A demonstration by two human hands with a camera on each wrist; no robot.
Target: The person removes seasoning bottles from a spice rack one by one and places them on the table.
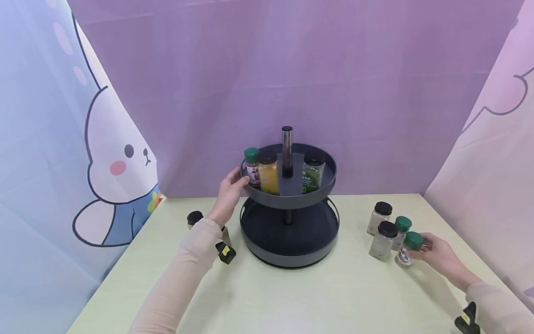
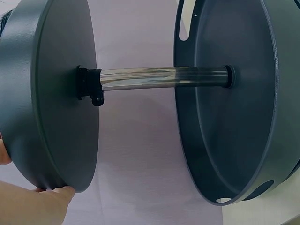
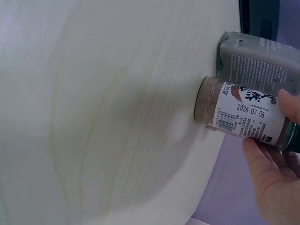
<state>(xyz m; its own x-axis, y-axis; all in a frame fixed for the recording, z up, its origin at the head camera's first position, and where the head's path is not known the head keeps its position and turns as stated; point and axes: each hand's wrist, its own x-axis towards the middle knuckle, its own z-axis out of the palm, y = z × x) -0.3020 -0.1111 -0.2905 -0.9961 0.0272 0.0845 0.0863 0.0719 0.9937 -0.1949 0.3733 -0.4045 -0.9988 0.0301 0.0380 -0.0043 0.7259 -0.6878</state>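
My left hand (image 1: 231, 192) grips the left rim of the upper tray of a dark grey two-tier turntable (image 1: 288, 201). In the left wrist view, fingertips (image 2: 65, 191) press under the edge of the upper tray (image 2: 65, 103). Beside that hand on the upper tray stand a green-capped spice jar (image 1: 252, 166) with red contents and a black-capped jar of yellow spice (image 1: 269, 176). At the right, my right hand (image 1: 442, 255) pinches a green-capped spice jar (image 3: 248, 112) between thumb and fingers. This jar has brown powder and a white label, and its base is at or just above the table.
A black-capped jar of green herbs (image 1: 313, 174) stands on the upper tray's right side. By my right hand are two black-capped jars (image 1: 382, 243) and another green-capped jar (image 1: 401, 227). A black-capped jar (image 1: 194, 217) is partly hidden behind my left arm. A purple curtain (image 1: 375, 93) hangs behind.
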